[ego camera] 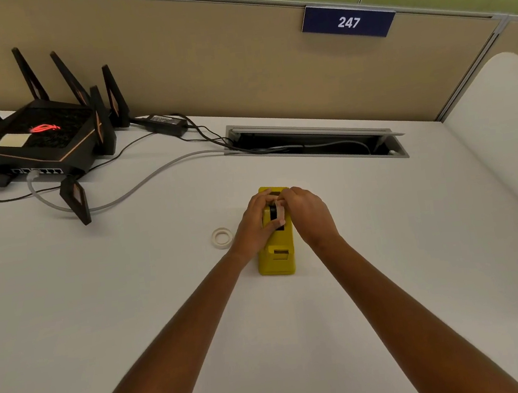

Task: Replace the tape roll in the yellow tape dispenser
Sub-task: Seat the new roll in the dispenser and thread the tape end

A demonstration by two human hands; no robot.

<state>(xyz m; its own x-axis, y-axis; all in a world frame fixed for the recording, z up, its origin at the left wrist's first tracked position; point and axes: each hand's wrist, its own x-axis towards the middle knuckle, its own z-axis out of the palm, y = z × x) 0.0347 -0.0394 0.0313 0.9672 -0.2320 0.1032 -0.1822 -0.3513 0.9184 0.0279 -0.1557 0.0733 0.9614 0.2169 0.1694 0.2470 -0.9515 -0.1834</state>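
1. Yellow plastic marks the tape dispenser (276, 255), which stands on the white desk (386, 246) at the centre of the view. Its long axis runs from 6 o'clock, the end nearest the person, to 12 o'clock, toward the cable hatch (316, 141).
2. Both hands meet over the dispenser's far half, the 12 o'clock part. The left hand (253, 226) comes in from 7 o'clock and wraps the left flank; the right hand (308, 215) comes in from 5 o'clock and covers the right flank.
3. Between the fingertips stands a pale tape roll (279, 210) on edge with a dark hub beside it, sitting in or just above the dispenser's slot. Both hands are closed around it, the right pinching its top. Whether the roll is fully seated I cannot tell.
4. Neither hand is clearly nearer; both touch the roll.
5. A second ring (222, 237), thin and whitish, lies flat on the desk just beside the left hand at its 9 o'clock, apart from the dispenser. It looks like a spent core, though that is a guess.
6. My judgement: the next move goes straight down into the slot, with the roll's axle across the dispenser's long axis, 9 to 3 o'clock.
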